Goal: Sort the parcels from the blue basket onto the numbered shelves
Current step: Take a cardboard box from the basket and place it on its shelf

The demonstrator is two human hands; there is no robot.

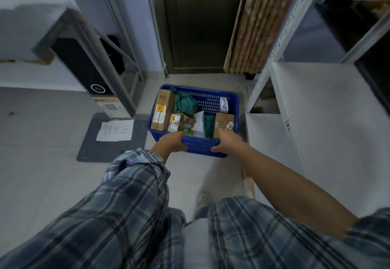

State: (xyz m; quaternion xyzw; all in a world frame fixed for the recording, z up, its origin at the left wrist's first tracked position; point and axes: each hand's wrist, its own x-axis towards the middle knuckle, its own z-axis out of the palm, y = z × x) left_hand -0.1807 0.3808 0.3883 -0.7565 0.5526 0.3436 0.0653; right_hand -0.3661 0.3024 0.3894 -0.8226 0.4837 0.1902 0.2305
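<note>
The blue basket (209,99) sits on the pale floor between two metal racks. It holds several parcels: a tall brown box (162,110) at the left, a small labelled box (174,122), green bags (185,103), a white packet (224,104) and a brown box (223,124) at the right. My left hand (171,142) grips the basket's near rim at its left end, thumb on the outside. My right hand (229,142) grips the same rim at its right end, fingers over the edge next to the right brown box.
White shelves (320,108) of a metal rack stand at the right, another rack (88,42) at the left with a black device (84,68) under it. A grey mat with a handwritten paper sheet (115,130) lies left of the basket. A dark door (198,21) is behind.
</note>
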